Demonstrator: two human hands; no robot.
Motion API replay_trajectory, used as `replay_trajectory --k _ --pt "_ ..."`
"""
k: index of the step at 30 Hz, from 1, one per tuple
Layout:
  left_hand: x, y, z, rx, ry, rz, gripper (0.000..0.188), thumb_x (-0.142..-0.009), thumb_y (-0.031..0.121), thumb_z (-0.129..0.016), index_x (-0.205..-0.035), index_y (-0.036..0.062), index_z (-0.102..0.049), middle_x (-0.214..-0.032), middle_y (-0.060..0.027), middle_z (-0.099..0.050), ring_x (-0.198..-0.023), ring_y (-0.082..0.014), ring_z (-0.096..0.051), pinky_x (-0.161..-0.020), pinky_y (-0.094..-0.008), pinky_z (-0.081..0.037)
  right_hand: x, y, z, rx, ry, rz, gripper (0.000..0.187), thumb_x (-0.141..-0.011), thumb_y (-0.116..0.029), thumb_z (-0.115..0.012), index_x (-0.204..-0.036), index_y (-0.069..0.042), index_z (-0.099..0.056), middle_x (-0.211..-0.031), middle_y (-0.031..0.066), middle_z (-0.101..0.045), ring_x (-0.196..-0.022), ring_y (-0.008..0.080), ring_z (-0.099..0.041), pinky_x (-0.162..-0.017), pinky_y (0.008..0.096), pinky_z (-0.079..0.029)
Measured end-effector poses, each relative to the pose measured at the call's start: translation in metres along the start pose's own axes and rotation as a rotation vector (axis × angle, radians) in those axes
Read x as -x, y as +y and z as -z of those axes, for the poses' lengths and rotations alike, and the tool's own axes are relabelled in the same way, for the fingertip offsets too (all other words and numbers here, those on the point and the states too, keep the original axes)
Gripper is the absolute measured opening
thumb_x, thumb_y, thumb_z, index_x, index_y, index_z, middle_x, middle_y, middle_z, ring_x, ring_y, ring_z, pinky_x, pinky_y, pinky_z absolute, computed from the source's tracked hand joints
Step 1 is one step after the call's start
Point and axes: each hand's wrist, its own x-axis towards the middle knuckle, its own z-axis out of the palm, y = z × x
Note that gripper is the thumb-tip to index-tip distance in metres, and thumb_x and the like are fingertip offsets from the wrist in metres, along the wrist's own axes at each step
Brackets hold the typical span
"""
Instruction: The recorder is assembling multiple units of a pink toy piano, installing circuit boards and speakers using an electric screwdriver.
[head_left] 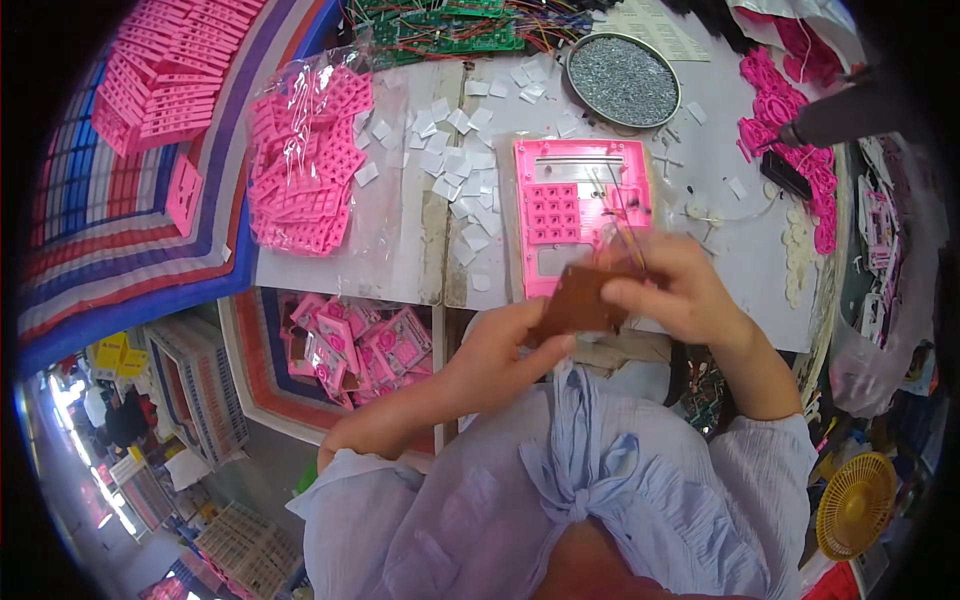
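Note:
Between my two hands is a brown circuit board (580, 303), tilted above the table's near edge, with thin wires trailing from it. My left hand (515, 345) pinches its left side, thumb in front. My right hand (670, 290) grips the right side, its fingers partly hidden behind the board. Just beyond lies a pink plastic housing (522, 215), open side up, with a square button grid (552, 212) set in it. Some wires (625, 215) reach over the housing, and their far ends are blurred.
A round tray of small screws (622, 80) sits at the back. White square pads (455, 165) are scattered left of the housing, near a bag of pink parts (305, 165). Green circuit boards (450, 30) lie far back. A dark electric screwdriver (840, 115) hangs at right, by pink cords (775, 100).

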Motion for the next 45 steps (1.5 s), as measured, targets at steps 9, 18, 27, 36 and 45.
replay_trajectory --k 9,18,27,36,45 --pt "0.007 -0.025 -0.005 0.252 0.061 -0.022 0.045 -0.1 0.004 -0.057 -0.143 -0.0018 -0.045 -0.126 -0.0127 -0.063 -0.118 -0.0173 -0.061 -0.099 -0.0316 -0.051 -0.067 0.028 0.012 0.027 0.025 -0.09 0.03 -0.095 -0.007 -0.064 -0.123 0.003 -0.064 -0.103 0.0047 -0.071 -0.091 0.0103 -0.065 -0.079 0.0286 -0.055" --pt "0.003 0.012 0.028 -0.655 0.368 -0.132 0.022 -0.089 0.008 -0.071 -0.11 0.0015 -0.067 -0.091 -0.009 -0.069 -0.08 -0.0176 -0.067 -0.068 -0.0309 -0.052 -0.081 0.021 0.004 0.497 0.093 -0.002 0.026 -0.09 -0.008 -0.067 -0.113 0.002 -0.066 -0.096 0.0167 -0.071 -0.086 0.0267 -0.069 -0.076 0.0378 -0.054" --pt "-0.034 0.003 0.05 -0.815 0.598 -0.5 0.026 -0.082 0.003 -0.074 -0.105 0.0016 -0.063 -0.083 -0.0094 -0.064 -0.068 -0.0209 -0.06 -0.062 -0.033 -0.05 -0.087 0.022 0.006 0.642 0.09 0.111 0.022 -0.087 -0.011 -0.069 -0.104 0.003 -0.066 -0.092 0.0204 -0.069 -0.086 0.0395 -0.066 -0.076 0.0446 -0.051" --pt "-0.049 0.009 0.053 -1.117 0.4 -0.7 0.038 -0.078 0.012 -0.078 -0.113 0.0051 -0.065 -0.112 -0.009 -0.068 -0.107 -0.0248 -0.065 -0.091 -0.0416 -0.049 -0.084 0.023 -0.002 0.854 0.167 0.161 0.026 -0.085 -0.017 -0.071 -0.104 -0.002 -0.062 -0.103 0.0177 -0.067 -0.103 0.0363 -0.063 -0.083 0.0468 -0.051" --pt "-0.048 0.014 0.048 -1.331 0.257 -0.551 0.049 -0.075 0.026 -0.079 -0.119 0.0083 -0.067 -0.125 -0.0047 -0.066 -0.126 -0.0201 -0.057 -0.104 -0.0465 -0.038 -0.028 0.027 -0.03 1.058 0.098 0.307 0.047 -0.086 -0.027 -0.07 -0.124 0.0 -0.063 -0.131 0.0174 -0.061 -0.125 0.0329 -0.054 -0.106 0.048 -0.042"
